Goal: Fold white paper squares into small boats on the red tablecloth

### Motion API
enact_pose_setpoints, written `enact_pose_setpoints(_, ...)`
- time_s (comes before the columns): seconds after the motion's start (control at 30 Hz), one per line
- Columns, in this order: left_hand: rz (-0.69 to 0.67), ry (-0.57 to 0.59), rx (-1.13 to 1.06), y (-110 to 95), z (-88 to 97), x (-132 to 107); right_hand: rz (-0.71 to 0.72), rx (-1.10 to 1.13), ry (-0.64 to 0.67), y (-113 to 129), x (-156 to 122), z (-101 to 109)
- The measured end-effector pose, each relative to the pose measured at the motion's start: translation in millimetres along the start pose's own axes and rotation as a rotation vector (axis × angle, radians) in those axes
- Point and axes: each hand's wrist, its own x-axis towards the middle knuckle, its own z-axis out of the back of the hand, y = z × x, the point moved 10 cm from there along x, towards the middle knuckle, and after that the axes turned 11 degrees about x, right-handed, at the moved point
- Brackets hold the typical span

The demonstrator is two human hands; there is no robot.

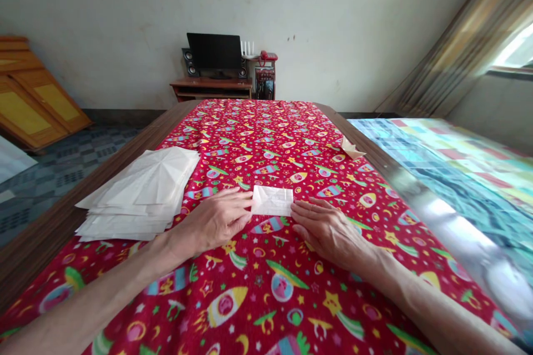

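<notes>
A small folded white paper (272, 200) lies flat on the red patterned tablecloth (266, 277) in the middle of the table. My left hand (216, 219) rests palm down with its fingers stretched out, the fingertips touching the paper's left edge. My right hand (328, 228) lies flat too, fingers extended and touching the paper's lower right corner. Neither hand grips anything.
A stack of creased white paper sheets (144, 191) sits at the left of the cloth. A small folded paper figure (350, 148) lies near the right table edge. Beyond the table stand a desk with a monitor (214, 52), a wooden cabinet (33, 100) and a curtain (466, 44).
</notes>
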Motion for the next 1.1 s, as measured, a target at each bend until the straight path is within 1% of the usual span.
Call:
enact_pose_setpoints(0.07, 0.024, -0.072, -0.022, 4, 2.4, 12, -0.004, -0.003, 0.007, 1, 1, 0)
enact_pose_setpoints(0.1, 0.039, -0.090, -0.026, 7, 0.6, 18, -0.008, -0.004, 0.008, 2, 1, 0)
enact_pose_setpoints(0.13, 0.064, -0.088, -0.029, 10, -3.9, 23, -0.011, -0.005, 0.006, 2, 2, 0)
enact_pose_setpoints(0.2, 0.102, -0.046, -0.037, 16, -17.8, 33, -0.018, 0.001, -0.010, 2, 1, 1)
enact_pose_setpoints(0.3, 0.128, 0.015, -0.087, 20, -38.3, 39, -0.021, 0.037, -0.062, -2, -1, 3)
enact_pose_setpoints(0.4, 0.168, -0.021, -0.149, 26, -45.3, 37, -0.037, 0.084, -0.124, -10, -1, 4)
enact_pose_setpoints(0.43, 0.191, -0.042, -0.167, 28, -45.6, 35, -0.067, 0.089, -0.150, -15, -1, 5)
enact_pose_setpoints(0.53, 0.271, -0.081, -0.217, 35, -46.6, 28, -0.226, 0.069, -0.207, -35, -2, 6)
enact_pose_setpoints(0.57, 0.293, -0.087, -0.232, 36, -46.7, 27, -0.272, 0.068, -0.213, -41, -3, 5)
enact_pose_setpoints(0.63, 0.316, -0.095, -0.260, 36, -46.0, 26, -0.319, 0.086, -0.197, -48, -3, -1)
enact_pose_setpoints(0.8, 0.328, -0.106, -0.317, 31, -38.0, 28, -0.394, 0.154, -0.193, -61, 2, -8)
enact_pose_setpoints(0.9, 0.337, -0.117, -0.336, 29, -32.5, 29, -0.504, 0.228, -0.173, -69, 4, -12)
enact_pose_setpoints(1.0, 0.344, -0.126, -0.326, 29, -31.7, 29, -0.621, 0.355, -0.163, -75, 2, -17)
enact_pose_setpoints(1.1, 0.331, -0.154, -0.300, 29, -31.4, 28, -0.618, 0.476, -0.172, -72, 4, -20)
